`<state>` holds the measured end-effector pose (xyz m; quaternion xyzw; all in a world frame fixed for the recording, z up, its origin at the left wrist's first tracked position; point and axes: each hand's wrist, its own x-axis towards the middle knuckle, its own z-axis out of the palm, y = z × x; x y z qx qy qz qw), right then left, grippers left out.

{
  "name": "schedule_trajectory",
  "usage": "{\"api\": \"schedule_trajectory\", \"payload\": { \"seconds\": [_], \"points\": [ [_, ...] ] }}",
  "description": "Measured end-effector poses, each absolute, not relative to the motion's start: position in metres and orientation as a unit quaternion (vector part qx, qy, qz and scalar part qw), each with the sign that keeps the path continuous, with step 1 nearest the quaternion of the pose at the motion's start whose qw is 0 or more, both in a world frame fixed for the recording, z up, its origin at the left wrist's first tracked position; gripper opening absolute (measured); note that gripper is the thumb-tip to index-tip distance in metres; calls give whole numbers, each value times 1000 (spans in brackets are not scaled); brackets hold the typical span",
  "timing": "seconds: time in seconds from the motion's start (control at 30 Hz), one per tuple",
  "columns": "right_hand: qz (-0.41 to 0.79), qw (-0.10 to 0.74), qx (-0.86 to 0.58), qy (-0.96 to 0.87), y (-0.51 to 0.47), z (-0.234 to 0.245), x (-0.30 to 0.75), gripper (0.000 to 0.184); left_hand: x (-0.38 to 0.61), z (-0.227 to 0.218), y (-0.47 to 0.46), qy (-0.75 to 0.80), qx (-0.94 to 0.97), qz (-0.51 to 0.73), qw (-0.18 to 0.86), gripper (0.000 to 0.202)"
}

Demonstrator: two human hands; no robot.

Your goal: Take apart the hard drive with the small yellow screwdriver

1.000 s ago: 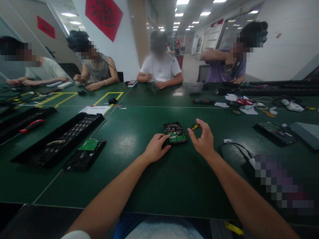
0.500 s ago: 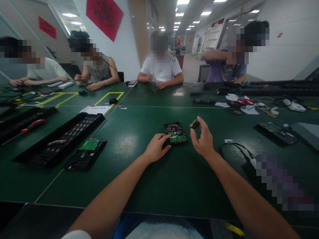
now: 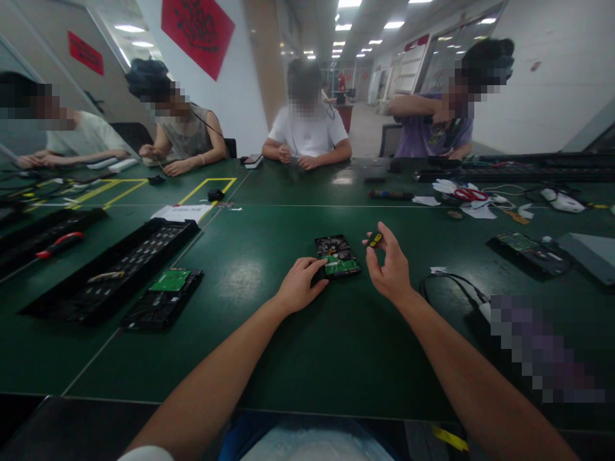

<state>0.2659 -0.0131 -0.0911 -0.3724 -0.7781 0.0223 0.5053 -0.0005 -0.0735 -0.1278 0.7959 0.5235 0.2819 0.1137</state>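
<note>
A hard drive (image 3: 339, 251) with a green circuit board lies on the green table, board side up. My left hand (image 3: 302, 285) grips its near left edge, index finger on the board's side and thumb along the front corner. To the right, my right hand (image 3: 391, 266) is raised above the tabletop. Between its thumb and fingertips it pinches a small black-and-yellow piece (image 3: 375, 239), whose exact kind I cannot make out. The piece is apart from the drive.
Left of my arms lie another hard drive (image 3: 163, 298), a long black tray (image 3: 115, 272) and red-handled pliers (image 3: 60, 244). At right are a third drive (image 3: 531, 253), a black cable (image 3: 451, 280) and a grey box (image 3: 590, 256). Several people sit across the table (image 3: 269, 358).
The small piece has turned in my right fingers, so more of its yellow face shows. My left hand stays on the hard drive. The view has shifted slightly.
</note>
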Motion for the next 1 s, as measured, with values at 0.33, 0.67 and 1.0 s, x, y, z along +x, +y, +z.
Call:
{"api": "schedule_trajectory", "payload": {
  "seconds": [0.33,0.67,1.0],
  "points": [
    [-2,536,-377,-755,-10,-95,266,68,1,-124,-75,524,796,282,113,56],
    [29,533,-369,-761,-14,-91,263,68,1,-123,-75,525,794,281,119,55],
    [24,520,-371,-769,-13,-89,265,66,1,-123,-75,527,795,278,117,55]
  ]
}}
